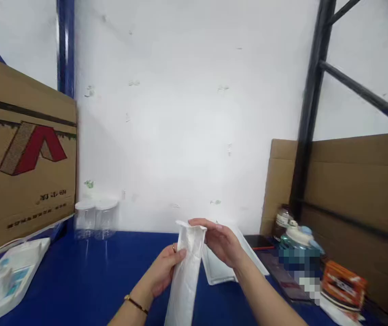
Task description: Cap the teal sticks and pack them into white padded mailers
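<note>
A bare left hand (pixel 167 268), wearing a thin dark-and-gold bracelet, holds a long, narrow white pouch (pixel 185 285) near its upper end; the right hand's (pixel 223 244) fingers are at its top edge. Beyond them, a flat pale rectangular packet (pixel 214 269) lies on the dark-blue worktop (pixel 122 276). Two clear cylindrical jars with white lids (pixel 105 219) stand beside a brown cardboard box (pixel 44 181) bearing a red mark.

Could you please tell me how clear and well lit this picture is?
Head view: white bag fairly clear, orange box smeared; head view: wall brightest mid-frame, jars faintly reflected in the table; head view: coarse pixels over part of the jug.
</note>
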The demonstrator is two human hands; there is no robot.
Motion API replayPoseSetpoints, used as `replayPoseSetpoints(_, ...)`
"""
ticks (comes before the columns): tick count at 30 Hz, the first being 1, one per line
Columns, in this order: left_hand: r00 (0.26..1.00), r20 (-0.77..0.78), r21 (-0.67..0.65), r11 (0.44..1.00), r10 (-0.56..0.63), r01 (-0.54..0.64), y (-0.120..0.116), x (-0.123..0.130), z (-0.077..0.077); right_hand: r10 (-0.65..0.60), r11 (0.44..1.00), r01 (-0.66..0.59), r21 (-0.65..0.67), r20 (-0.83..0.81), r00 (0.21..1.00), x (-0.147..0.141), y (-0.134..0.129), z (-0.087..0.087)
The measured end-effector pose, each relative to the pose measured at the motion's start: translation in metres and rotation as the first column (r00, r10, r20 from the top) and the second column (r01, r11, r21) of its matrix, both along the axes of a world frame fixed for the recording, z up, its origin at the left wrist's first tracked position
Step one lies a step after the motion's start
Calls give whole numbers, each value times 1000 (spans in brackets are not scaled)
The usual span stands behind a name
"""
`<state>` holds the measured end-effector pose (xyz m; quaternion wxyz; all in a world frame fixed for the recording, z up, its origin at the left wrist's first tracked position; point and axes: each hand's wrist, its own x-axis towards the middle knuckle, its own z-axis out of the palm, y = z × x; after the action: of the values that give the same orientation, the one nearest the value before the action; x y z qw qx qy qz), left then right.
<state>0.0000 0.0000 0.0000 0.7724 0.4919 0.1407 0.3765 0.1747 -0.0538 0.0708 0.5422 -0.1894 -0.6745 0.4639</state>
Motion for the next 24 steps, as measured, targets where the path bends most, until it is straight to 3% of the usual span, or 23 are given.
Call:
replayPoseSetpoints(4,982,-20,-102,977,-189,186,-4,10,-20,-112,992,103,70,127,986,-3,2,-10)
replayPoseSetpoints(6,954,-40,-134,948,-297,289,-5,15,-21,-153,988,147,46,170,974,-4,4,-13)
replayPoseSetpoints(8,949,-62,-144,943,-311,299,-5,17,-16,-166,985,172,-11,205,965,-4,6,-14)
replayPoseSetpoints(10,981,-40,-118,976,-188,183,-2,15,-5,-193,977,211,-46,253,948,-1,8,-13)
replayPoseSetpoints(12,999,50,-54,999,6,-3,1,9,7,-274,955,296,-18,330,903,1,9,-10)
replayPoseSetpoints(15,978,82,104,974,193,-201,7,0,19,-416,901,427,81,444,794,2,12,-6)
replayPoseSetpoints(19,953,-79,289,921,293,-260,8,2,23,-464,873,478,98,469,752,5,15,-5)
replayPoseSetpoints(24,900,-114,361,861,421,-357,8,7,21,-415,867,489,-98,402,816,18,13,-15)
